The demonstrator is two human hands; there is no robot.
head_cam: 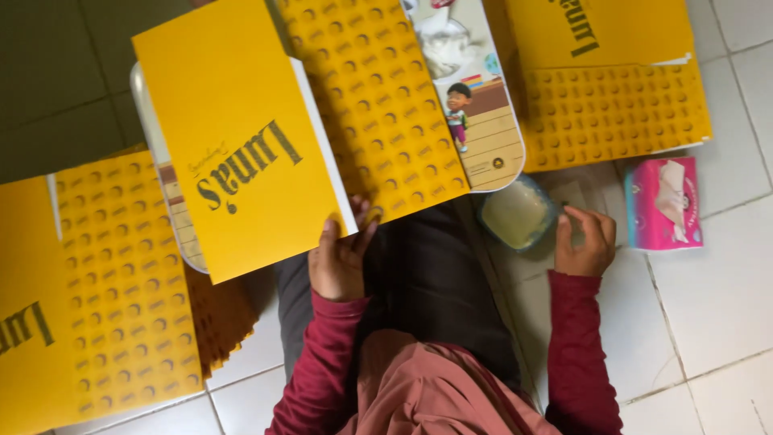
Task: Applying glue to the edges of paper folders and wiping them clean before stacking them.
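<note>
Yellow flat box (241,137): held up above the lap, tilted, dark lettering on its plain face; left hand (338,262) grips its lower edge, thumb on the face, fingers behind.
Right hand (586,242): curled, fingertips pinching at the rim of a small clear tub (517,216) with pale paste, just beside it on the floor (717,298).
Risk: the one-handed grip at a corner looks weak to me; the box could tip or slide off. A nudge could upset the tub.
Opened box (378,97): beyond the left hand, yellow with dotted pattern, cartoon-printed panel.
More yellow sheets (113,282): stacked left of the left hand; another (620,105) beyond the right.
Pink tissue pack (664,203): right of the right hand, rectangular.
</note>
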